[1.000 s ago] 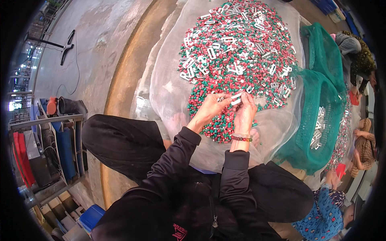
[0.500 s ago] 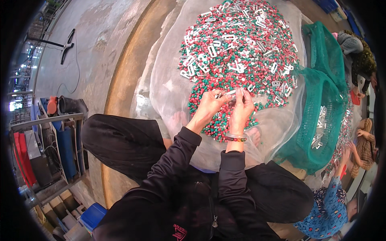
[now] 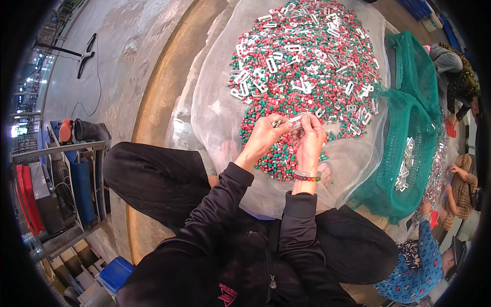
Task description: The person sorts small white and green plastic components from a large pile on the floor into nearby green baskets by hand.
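Both of my hands meet over the near part of a heap of small red and green pellets (image 3: 279,158). Pinched between them is a white metal piece (image 3: 295,123), much like the flat oblong rings lying in the heap. My left hand (image 3: 263,135) grips its left end, with another bit of metal showing by the fingers. My right hand (image 3: 310,140) holds the right end between thumb and fingers, a beaded bracelet on its wrist. White slotted rings (image 3: 271,65) lie scattered among the pellets. Under everything spreads a sheer white mesh cloth (image 3: 215,107).
Right of the heap stands a green mesh-covered basket (image 3: 383,179) with white rings inside; another green basket (image 3: 409,61) is beyond it. Co-workers sit farther right, one in a blue patterned shirt (image 3: 417,271). A metal rack (image 3: 61,153) and blue bin (image 3: 116,273) stand left.
My right hand has shifted slightly right and turned a little, still pinching the white piece. My left hand stays nearly in place. At right, the co-worker in blue has drawn an arm back.
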`<state>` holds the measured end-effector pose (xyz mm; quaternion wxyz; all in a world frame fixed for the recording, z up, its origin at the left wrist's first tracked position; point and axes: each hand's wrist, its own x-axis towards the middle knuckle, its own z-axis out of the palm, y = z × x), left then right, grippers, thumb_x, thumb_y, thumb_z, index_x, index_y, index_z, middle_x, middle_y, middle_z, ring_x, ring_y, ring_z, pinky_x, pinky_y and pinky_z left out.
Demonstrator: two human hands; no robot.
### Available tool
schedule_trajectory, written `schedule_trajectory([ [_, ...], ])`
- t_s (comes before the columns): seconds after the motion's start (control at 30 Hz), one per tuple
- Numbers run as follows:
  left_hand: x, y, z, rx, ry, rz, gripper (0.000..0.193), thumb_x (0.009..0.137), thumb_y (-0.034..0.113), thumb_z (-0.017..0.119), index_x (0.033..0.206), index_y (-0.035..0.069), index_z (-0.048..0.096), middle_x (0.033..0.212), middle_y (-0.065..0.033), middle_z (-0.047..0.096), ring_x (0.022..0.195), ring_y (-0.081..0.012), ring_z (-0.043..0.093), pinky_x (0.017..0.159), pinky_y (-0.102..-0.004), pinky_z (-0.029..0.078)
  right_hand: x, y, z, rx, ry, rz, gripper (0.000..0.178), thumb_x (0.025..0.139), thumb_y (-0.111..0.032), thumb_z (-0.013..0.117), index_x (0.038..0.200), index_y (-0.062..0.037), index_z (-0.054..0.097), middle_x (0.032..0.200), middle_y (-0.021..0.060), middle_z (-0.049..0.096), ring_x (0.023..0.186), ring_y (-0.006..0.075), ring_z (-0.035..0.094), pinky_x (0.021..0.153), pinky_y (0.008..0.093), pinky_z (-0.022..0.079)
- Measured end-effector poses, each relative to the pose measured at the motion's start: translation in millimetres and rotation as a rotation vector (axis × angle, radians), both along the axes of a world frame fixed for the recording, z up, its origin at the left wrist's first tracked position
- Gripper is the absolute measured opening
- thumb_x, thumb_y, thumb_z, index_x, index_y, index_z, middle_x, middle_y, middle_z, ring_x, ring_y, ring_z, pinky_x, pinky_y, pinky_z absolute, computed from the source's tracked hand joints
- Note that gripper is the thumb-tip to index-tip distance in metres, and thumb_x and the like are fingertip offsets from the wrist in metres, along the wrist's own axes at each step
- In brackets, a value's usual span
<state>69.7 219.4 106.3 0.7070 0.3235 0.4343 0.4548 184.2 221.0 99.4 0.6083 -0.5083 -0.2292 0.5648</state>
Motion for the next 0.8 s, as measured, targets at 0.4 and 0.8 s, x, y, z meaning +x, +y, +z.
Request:
schedule_trajectory([
  [0.4, 7, 3, -33, 0.158, 0.495, 0.074, 0.019, 0.082, 0.018, 0.060, 0.086, 0.000, 0.061, 0.068, 0.0036, 0.055, 0.062, -0.0028, 0.045, 0.055, -0.0191, 0.036, -17, 0, 5, 0.059, -0.276, -0.176, 0.015, 0.085, -0.016, 0.053, 0.086, -0.0017, 0.059, 0.066, -0.0018, 0.054, 0.051, 0.0031, 0.046, 0.045, 0.0169, 0.038],
  [0.8, 2, 3, 0, -0.084, 0.104, 0.070, 0.019, 0.080, 0.023, 0.061, 0.078, 0.004, 0.058, 0.061, 0.0067, 0.050, 0.045, 0.0007, 0.031, 0.039, -0.0161, 0.023, -11, -3, -3, 0.034, 0.028, -0.126, 0.015, 0.084, -0.016, 0.055, 0.084, -0.0015, 0.058, 0.064, -0.0003, 0.054, 0.048, 0.0045, 0.045, 0.042, 0.0175, 0.036],
])
